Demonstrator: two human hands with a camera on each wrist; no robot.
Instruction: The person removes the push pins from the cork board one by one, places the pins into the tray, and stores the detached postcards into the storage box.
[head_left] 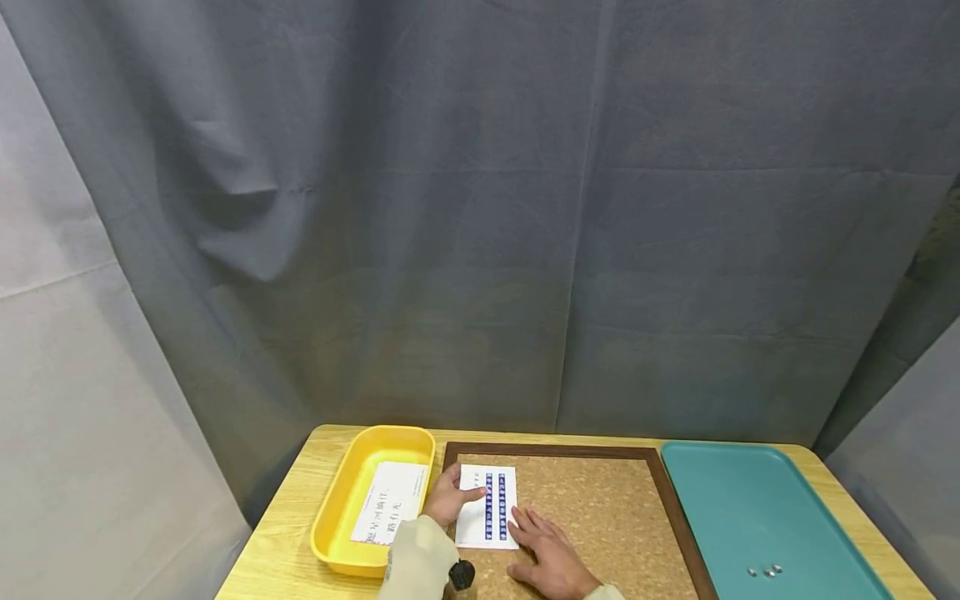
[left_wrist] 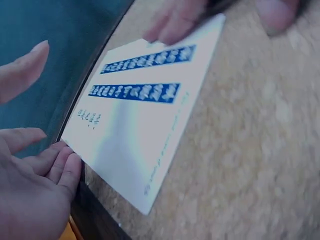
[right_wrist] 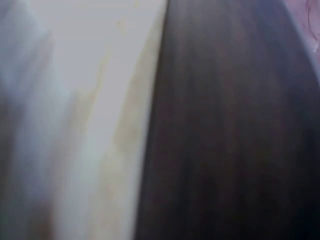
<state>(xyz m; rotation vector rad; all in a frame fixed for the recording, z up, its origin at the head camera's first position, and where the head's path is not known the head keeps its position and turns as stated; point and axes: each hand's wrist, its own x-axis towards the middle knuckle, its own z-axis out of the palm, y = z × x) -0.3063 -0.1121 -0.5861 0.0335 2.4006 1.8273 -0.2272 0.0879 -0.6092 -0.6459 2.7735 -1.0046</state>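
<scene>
A white card (head_left: 472, 523) with two blue strips of white characters lies on the upper left of a corkboard (head_left: 592, 517) with a dark brown frame. My left hand (head_left: 446, 498) is at the card's left edge. In the left wrist view, its fingertips (left_wrist: 73, 165) touch that edge, and the thumb (left_wrist: 25, 75) stands apart from the card. On the other side, my right hand (head_left: 551, 557) rests with spread fingers on the cork, fingertips right at the card's right edge. The right wrist view is blurred and shows mostly a dark band.
At the left stands a yellow tray (head_left: 330, 508) holding another white card (head_left: 392, 500) with handwriting. To the right of the board lies a teal tray (head_left: 757, 500) with three small silver pieces (head_left: 769, 573). The wooden table (head_left: 281, 533) backs onto a grey curtain (head_left: 480, 250).
</scene>
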